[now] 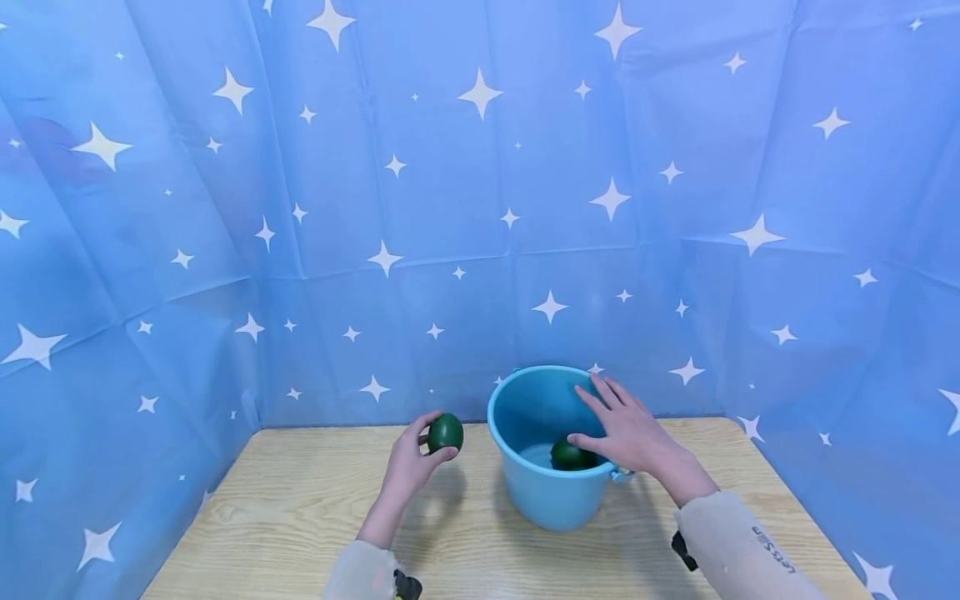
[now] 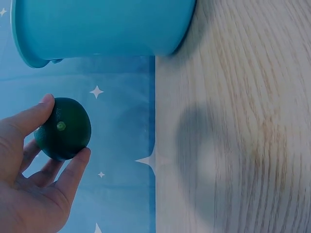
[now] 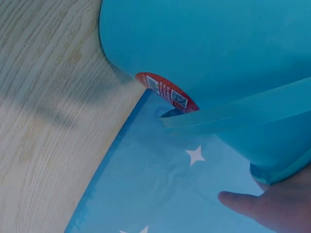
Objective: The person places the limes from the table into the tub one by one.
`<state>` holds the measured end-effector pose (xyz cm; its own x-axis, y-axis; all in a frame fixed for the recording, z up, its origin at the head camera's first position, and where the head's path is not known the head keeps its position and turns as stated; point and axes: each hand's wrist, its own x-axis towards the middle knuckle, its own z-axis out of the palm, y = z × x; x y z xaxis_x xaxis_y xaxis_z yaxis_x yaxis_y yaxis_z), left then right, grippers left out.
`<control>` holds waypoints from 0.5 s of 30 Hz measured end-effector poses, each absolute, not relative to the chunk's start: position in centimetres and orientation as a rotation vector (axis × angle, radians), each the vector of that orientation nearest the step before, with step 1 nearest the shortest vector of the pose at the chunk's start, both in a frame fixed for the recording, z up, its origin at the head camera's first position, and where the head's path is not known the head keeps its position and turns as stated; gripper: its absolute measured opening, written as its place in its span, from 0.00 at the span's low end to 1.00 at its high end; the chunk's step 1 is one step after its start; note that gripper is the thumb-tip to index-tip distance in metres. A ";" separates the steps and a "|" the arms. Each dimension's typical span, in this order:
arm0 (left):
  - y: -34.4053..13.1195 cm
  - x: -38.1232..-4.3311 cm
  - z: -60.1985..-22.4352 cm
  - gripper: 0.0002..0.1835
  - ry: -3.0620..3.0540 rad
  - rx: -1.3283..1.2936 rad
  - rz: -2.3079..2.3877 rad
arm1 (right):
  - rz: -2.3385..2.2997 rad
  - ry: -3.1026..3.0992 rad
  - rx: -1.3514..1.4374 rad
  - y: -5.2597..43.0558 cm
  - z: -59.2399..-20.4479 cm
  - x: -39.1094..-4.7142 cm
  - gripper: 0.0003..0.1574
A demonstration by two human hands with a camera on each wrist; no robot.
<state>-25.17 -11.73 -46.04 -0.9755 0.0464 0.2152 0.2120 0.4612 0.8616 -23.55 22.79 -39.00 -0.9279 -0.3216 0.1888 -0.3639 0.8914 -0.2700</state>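
Note:
My left hand holds a dark green avocado between thumb and fingers, raised above the table on the bucket's left side. In the left wrist view, a pale stem spot marks that avocado. A light blue bucket stands on the table. Inside it, another dark green avocado shows, partly hidden by the front rim and my right thumb. Over the bucket's right rim reaches my right hand, its fingers spread. Whether it touches the rim or the inner avocado, I cannot tell.
The pale wood table ends at a star-patterned blue curtain, which encloses the back and sides. The bucket's handle hangs along its outside, near a red label.

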 end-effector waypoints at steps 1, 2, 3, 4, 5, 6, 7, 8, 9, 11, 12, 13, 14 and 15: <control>-11.7 -25.1 -46.0 0.34 -2.543 -0.228 -1.536 | 0.458 -2.920 0.532 22.8 -39.0 -23.6 0.54; -11.7 -25.1 -45.9 0.34 -2.541 -0.229 -1.536 | 0.459 -2.920 0.531 22.8 -39.0 -23.5 0.54; -11.7 -25.0 -45.8 0.34 -2.540 -0.230 -1.537 | 0.461 -2.920 0.531 22.7 -38.9 -23.5 0.54; -11.7 -25.0 -45.8 0.34 -2.539 -0.229 -1.538 | 0.463 -2.920 0.531 22.7 -38.9 -23.5 0.54; -11.7 -25.0 -45.7 0.34 -2.538 -0.230 -1.539 | 0.464 -2.920 0.531 22.7 -38.9 -23.5 0.54; -11.7 -24.9 -45.7 0.34 -2.538 -0.231 -1.538 | 0.465 -2.920 0.530 22.7 -38.9 -23.5 0.54; -11.7 -24.9 -45.6 0.34 -2.537 -0.229 -1.541 | 0.467 -2.920 0.529 22.7 -38.9 -23.5 0.54; -11.7 -24.8 -45.5 0.34 -2.535 -0.230 -1.543 | 0.467 -2.920 0.529 22.7 -38.9 -23.5 0.54; -11.7 -24.8 -45.5 0.34 -2.533 -0.229 -1.546 | 0.467 -2.920 0.528 22.7 -38.9 -23.5 0.54; -11.6 -24.7 -45.4 0.34 -2.529 -0.228 -1.551 | 0.465 -2.919 0.529 22.7 -38.9 -23.4 0.54; -11.6 -24.6 -45.3 0.34 -2.527 -0.228 -1.552 | 0.464 -2.918 0.529 22.7 -38.9 -23.4 0.54; -11.6 -24.6 -45.2 0.34 -2.525 -0.229 -1.553 | 0.465 -2.916 0.530 22.7 -38.9 -23.4 0.54; -11.6 -24.6 -45.1 0.34 -2.523 -0.230 -1.554 | 0.465 -2.915 0.531 22.7 -38.9 -23.4 0.54; -11.5 -24.5 -45.1 0.34 -2.520 -0.233 -1.554 | 0.465 -2.914 0.532 22.7 -38.9 -23.4 0.54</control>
